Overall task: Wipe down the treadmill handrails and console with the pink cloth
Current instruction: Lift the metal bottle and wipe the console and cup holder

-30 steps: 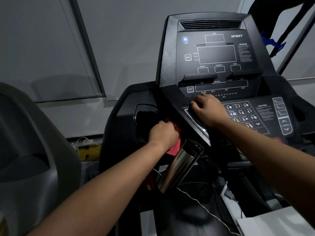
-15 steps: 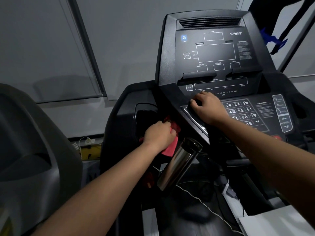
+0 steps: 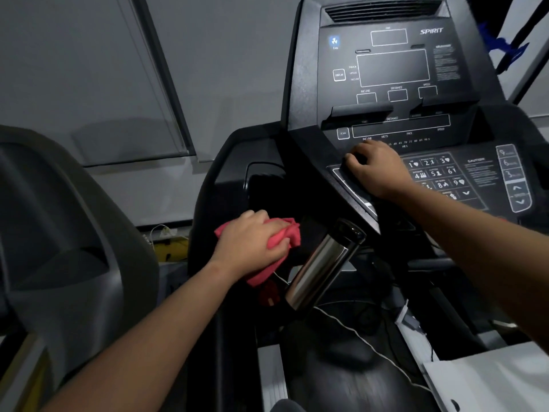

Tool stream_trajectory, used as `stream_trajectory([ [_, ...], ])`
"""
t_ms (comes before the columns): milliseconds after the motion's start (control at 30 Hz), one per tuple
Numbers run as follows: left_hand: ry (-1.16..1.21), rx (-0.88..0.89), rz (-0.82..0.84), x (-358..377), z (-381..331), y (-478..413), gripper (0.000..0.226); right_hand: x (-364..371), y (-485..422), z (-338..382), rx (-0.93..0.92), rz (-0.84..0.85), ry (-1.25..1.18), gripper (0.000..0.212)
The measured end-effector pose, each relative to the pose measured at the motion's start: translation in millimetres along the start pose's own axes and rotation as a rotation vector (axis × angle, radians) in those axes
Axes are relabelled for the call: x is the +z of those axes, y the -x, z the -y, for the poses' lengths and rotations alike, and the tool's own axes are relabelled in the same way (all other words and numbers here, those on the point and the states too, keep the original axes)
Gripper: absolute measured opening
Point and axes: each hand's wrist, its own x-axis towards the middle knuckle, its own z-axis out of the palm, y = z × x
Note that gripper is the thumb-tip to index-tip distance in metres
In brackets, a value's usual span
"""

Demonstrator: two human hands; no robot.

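Observation:
My left hand (image 3: pixel 252 242) is closed around the bunched pink cloth (image 3: pixel 280 242) and presses it against the black left side of the treadmill, just below the cup-holder recess (image 3: pixel 264 185). The cloth's lower end hangs under my palm. Up and to the right, my right hand (image 3: pixel 377 171) rests fingers down on the lower console (image 3: pixel 445 173), covering the left edge of the number keypad. The upright display panel (image 3: pixel 392 69) with the SPIRIT logo rises behind it. A chrome handrail grip (image 3: pixel 323 266) slants down between my two arms.
A second grey machine (image 3: pixel 59 233) fills the left edge. A thin white cable (image 3: pixel 356 334) trails across the dark belt area below the console. A white sheet (image 3: pixel 490 379) lies at the lower right. Yellow items and wires (image 3: pixel 169 245) sit by the wall.
My left hand has slid down and to the left with the cloth, away from the console edge and off the cup-holder area. My right hand stays on the keypad.

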Motion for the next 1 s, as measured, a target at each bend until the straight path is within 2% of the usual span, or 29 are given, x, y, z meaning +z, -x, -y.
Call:
stream_trajectory([
  [67,-0.005,-0.084,0.008,-1.9,12.1,2.1,0.035,0.2,0.1,0.1,-0.004,-0.001,0.001,0.032],
  [233,-0.050,-0.307,-0.099,-5.4,47.7,-1.6,0.036,0.0,1.5,-0.1,-0.010,-0.010,-0.003,0.029],
  [367,0.061,-0.623,-0.156,-4.7,77.6,-11.8,0.038,0.5,1.1,-0.2,0.001,-0.014,-0.009,0.029],
  [433,0.086,-0.686,-0.166,-2.6,80.4,-14.4,0.039,0.7,-0.1,-0.4,0.000,-0.021,-0.012,0.030],
  [733,-0.113,-0.600,-0.136,7.3,39.1,13.7,0.047,-1.2,-1.4,0.9,-0.015,-0.019,-0.022,0.030],
  [933,-0.215,-0.281,-0.257,29.0,-24.1,29.6,0.045,-2.1,0.3,1.9,-0.010,-0.012,0.000,0.031],
  [1000,-0.214,-0.240,-0.263,30.9,-32.2,22.7,0.047,-3.0,0.8,2.7,-0.010,-0.006,0.006,0.031],
])
